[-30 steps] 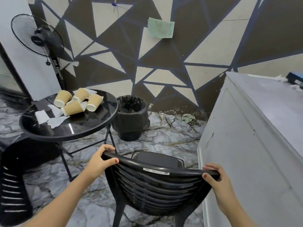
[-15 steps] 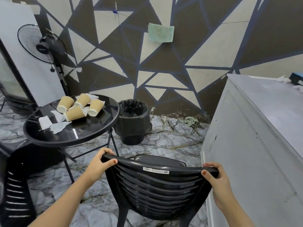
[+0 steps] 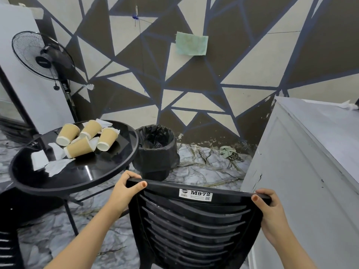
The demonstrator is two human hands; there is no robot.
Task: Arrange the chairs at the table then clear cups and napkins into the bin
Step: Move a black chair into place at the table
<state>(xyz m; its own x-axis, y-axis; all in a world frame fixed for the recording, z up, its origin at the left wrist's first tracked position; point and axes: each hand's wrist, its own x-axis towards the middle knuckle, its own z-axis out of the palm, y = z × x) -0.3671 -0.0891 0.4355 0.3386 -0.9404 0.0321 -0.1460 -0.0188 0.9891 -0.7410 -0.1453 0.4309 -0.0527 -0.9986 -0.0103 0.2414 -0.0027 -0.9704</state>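
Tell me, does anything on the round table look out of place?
Yes. Four paper cups lie tipped on their sides on the table, with crumpled napkins scattered around them.

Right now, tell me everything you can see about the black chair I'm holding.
The black chair looks like moulded plastic, seen from behind: a curved top rail over a back of horizontal slats, with a white sticker reading M972 near the top. It stands upright, close to the camera. The left hand grips the rail's left end, the right hand its right end. The round table is to its left, a grey cabinet to its right. Its seat and legs are mostly hidden.
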